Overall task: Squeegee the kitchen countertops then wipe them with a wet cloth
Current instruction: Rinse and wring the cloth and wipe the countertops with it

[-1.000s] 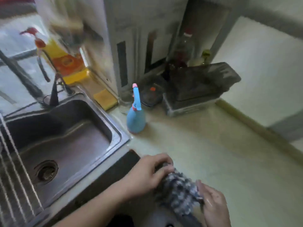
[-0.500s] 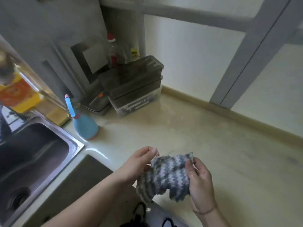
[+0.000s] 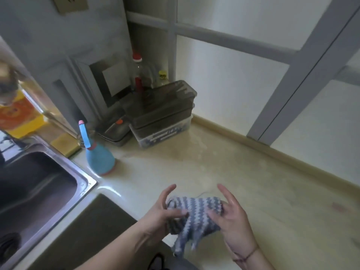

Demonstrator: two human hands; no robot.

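Note:
A blue-and-white striped cloth (image 3: 194, 213) hangs bunched between both hands, just above the front edge of the pale beige countertop (image 3: 253, 182). My left hand (image 3: 161, 211) pinches its left end with thumb and lower fingers, the index finger pointing up. My right hand (image 3: 231, 215) grips the right end, thumb on the front, index finger raised. The cloth's lower corner dangles below my hands. The countertop surface looks wet and glossy near the back.
A steel sink (image 3: 39, 191) lies at the left. A blue spray bottle (image 3: 99, 158) stands by its corner, with a yellow sponge (image 3: 64, 143) behind. Stacked plastic containers (image 3: 161, 117) and bottles (image 3: 138, 75) fill the back corner. A low ledge and glass partition bound the right.
My view swung right from the sink toward the countertop corner. Both hands have spread the bunched cloth wider between them and lifted their index fingers.

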